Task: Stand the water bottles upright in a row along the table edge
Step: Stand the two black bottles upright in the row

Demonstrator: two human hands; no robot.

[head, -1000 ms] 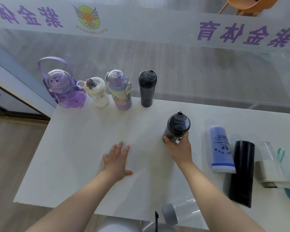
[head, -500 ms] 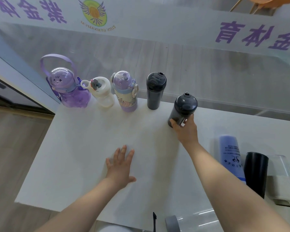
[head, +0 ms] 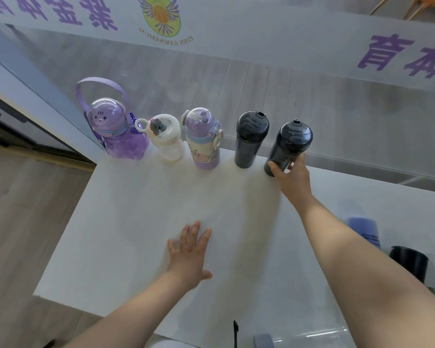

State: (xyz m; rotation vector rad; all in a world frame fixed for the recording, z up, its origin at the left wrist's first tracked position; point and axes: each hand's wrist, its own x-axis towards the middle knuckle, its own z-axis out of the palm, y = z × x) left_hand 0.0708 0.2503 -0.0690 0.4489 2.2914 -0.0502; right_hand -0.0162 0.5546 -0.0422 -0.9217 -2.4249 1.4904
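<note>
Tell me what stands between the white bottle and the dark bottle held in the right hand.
In the head view, two bottles: a purple cartoon bottle and a black bottle, both upright between the white bottle and the dark bottle gripped by the right hand.

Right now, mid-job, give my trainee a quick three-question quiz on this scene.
1. True or false: the left hand lies flat on the table, holding nothing.
2. Which bottle does the right hand grip? A) purple bear bottle B) white bottle C) dark round-lid bottle
3. How many bottles stand at the far edge, counting the gripped one?

Key: 1 true; 2 C; 3 five, with the pastel cartoon bottle and the dark slim bottle.
</note>
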